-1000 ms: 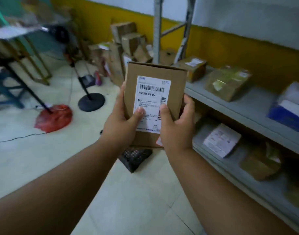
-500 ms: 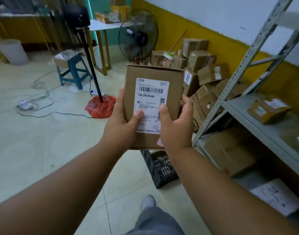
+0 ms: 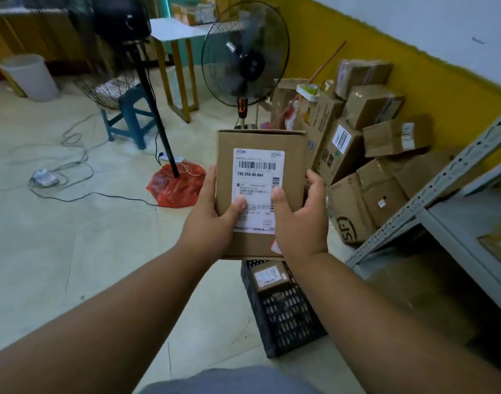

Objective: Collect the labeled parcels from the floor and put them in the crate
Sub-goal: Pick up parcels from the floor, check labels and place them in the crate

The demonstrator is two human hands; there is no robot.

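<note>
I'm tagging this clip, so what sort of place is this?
Probably a small parcel depot or storeroom: labeled cardboard boxes piled against the wall, a metal shelving rack, and a black crate on the floor already holding a parcel.

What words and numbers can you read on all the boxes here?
"730-250-08-864": white label on the box held in both hands.
"SF": printed on a floor box by the shelf.
Other print on that label, and the labels on the box in the crate and the piled boxes: too blurred.

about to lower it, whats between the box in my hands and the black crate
Nothing solid: in the head view the box hangs just above the crate, which already holds one small parcel at its far end.
</note>
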